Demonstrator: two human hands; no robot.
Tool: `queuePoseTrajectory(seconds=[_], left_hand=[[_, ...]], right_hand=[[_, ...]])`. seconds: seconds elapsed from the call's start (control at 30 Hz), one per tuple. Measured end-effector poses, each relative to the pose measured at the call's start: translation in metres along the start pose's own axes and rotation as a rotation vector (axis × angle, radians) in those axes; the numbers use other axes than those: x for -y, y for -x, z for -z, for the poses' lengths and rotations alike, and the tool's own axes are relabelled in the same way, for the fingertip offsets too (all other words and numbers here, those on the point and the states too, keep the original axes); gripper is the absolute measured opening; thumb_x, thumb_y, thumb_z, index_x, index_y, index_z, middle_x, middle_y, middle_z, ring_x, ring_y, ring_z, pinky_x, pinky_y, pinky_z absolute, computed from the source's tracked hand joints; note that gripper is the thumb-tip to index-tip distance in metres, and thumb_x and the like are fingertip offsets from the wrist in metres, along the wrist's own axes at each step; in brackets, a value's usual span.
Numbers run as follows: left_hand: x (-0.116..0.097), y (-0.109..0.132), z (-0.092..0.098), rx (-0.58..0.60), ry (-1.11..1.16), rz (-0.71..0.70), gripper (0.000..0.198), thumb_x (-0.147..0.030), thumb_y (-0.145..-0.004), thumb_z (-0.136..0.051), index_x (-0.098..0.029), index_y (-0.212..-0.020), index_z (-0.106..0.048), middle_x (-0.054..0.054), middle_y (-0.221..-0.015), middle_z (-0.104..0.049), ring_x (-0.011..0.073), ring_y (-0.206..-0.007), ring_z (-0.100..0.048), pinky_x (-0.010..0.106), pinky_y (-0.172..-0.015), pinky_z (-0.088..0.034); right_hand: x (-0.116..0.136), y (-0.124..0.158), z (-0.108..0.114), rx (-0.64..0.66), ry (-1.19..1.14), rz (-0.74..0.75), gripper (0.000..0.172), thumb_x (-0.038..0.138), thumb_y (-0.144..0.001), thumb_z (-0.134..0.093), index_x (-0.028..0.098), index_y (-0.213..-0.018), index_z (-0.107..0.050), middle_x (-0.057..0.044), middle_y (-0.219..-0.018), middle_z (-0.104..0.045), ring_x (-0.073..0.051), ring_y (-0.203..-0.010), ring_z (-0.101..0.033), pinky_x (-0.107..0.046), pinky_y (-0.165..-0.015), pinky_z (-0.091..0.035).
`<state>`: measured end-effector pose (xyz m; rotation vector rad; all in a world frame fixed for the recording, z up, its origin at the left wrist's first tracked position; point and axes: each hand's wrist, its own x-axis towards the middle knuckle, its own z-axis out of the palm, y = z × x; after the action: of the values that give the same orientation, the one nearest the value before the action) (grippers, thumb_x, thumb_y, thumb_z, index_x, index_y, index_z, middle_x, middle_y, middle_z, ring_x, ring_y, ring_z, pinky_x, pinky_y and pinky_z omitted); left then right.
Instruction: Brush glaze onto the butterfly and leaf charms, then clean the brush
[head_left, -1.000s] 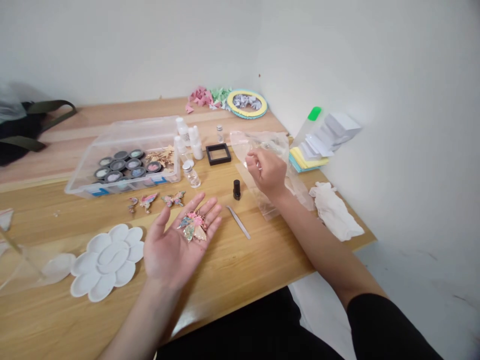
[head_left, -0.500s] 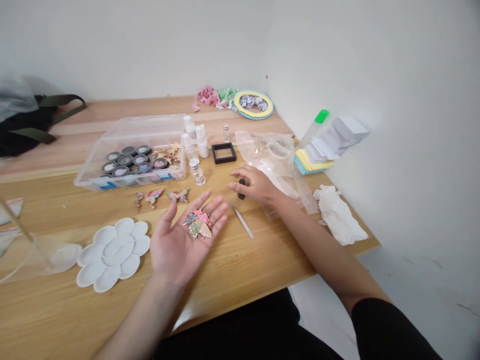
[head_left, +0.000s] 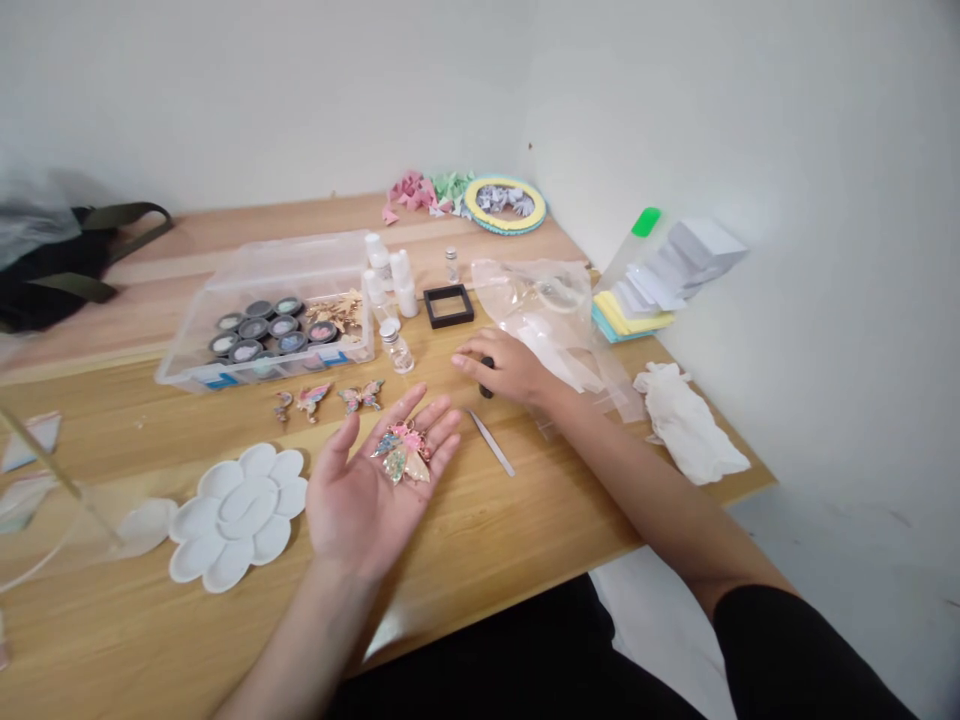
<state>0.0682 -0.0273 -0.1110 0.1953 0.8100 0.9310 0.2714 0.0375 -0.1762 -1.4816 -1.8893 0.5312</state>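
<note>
A white wall stands behind a long wooden surface. A black bag with green straps sits at the far left of the surface. A big clear plastic box sits near the middle, with round dark pots inside it. Close to the front lies a white flower-shaped paint tray. On the right, a clear plastic bag lies flat, and a crumpled white cloth lies just past it.

The left hand is held open over the surface, palm up, with the fingers spread. Its grip is loose, not clenched. A small heap of shiny butterfly charms rests on that palm. Three more charms lie in a row on the surface, just above the hand.

The right hand curves over a small dark bottle, and its fingers are right at the bottle. You cannot tell if the grip is tight on it. Thin metal tweezers lie just below this hand, not touching it. A small black square frame sits farther up, beside a little glass bottle.
</note>
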Motion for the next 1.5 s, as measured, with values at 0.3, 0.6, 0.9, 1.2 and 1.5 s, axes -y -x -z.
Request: queuePoseTrajectory(seconds=[0.3,0.6,0.9,1.2,1.5], left_hand=[[0.002,-0.003,0.000,0.009,0.017,0.012,0.045,-0.036,-0.092,-0.041,-0.009,-0.122,-0.060,0.015,-0.097,-0.075,0.0232,-0.085,-0.075,0.032,-0.073,-0.062],[0.005,-0.009,0.003,0.042,0.072,0.023,0.039,-0.034,-0.094,-0.038,-0.007,-0.100,-0.065,0.017,-0.096,-0.074,0.0237,-0.086,-0.074,0.032,-0.079,-0.057],[0.007,-0.014,0.006,0.025,0.116,0.085,0.041,-0.036,-0.095,-0.035,-0.006,-0.106,-0.062,0.019,-0.100,-0.073,0.0271,-0.093,-0.072,0.038,-0.094,-0.049],[-0.003,-0.006,0.006,0.155,0.259,0.154,0.055,-0.042,-0.096,-0.035,-0.004,-0.134,-0.048,0.021,-0.111,-0.072,0.0296,-0.104,-0.071,0.041,-0.098,-0.046],[-0.016,0.011,0.010,0.345,0.344,0.041,0.057,-0.050,-0.096,-0.034,-0.010,-0.132,-0.052,0.016,-0.116,-0.071,0.0265,-0.118,-0.065,0.036,-0.103,-0.042]], right_hand=[[0.003,0.001,0.007,-0.113,-0.337,-0.102,0.055,0.063,-0.093,-0.041,0.019,-0.094,-0.075,-0.007,-0.098,-0.076,-0.017,-0.091,-0.068,-0.033,-0.082,-0.052],[0.002,0.001,0.005,-0.237,-0.581,-0.218,0.070,0.076,-0.088,-0.035,0.018,-0.082,-0.074,-0.011,-0.082,-0.075,-0.019,-0.072,-0.068,-0.034,-0.065,-0.051],[0.008,0.002,0.000,-0.299,-0.724,-0.260,0.064,0.072,-0.090,-0.033,0.022,-0.074,-0.069,-0.009,-0.071,-0.070,-0.020,-0.064,-0.065,-0.035,-0.060,-0.048],[0.071,0.006,0.021,-0.369,-0.648,-0.082,0.057,0.065,-0.093,-0.036,0.026,-0.079,-0.075,-0.003,-0.075,-0.072,-0.019,-0.074,-0.065,-0.036,-0.071,-0.047],[0.137,0.030,-0.013,-0.522,-0.452,0.221,0.050,0.058,-0.097,-0.035,0.029,-0.110,-0.073,-0.005,-0.121,-0.064,-0.029,-0.130,-0.050,-0.049,-0.109,-0.040]])
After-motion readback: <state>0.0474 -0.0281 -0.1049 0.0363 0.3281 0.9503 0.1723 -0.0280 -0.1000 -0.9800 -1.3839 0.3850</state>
